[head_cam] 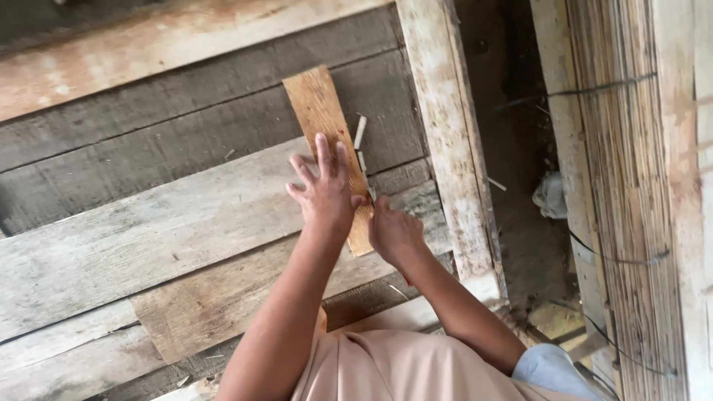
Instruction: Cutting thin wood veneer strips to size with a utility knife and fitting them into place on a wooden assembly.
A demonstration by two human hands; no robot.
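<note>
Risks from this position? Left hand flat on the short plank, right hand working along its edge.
1. The left hand lies flat on the short plank with fingers spread close to the right hand, which works along the plank's edge; a slip might hit them.
2. The plank rests loose on uneven floorboards and may shift.
3. The small white piece beside the plank could roll off.

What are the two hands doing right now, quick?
Left hand: open, fingers spread, pressed flat on the small wooden board.
Right hand: closed at the board's edge, by a thin pale stick; whether it grips it cannot be told.
</note>
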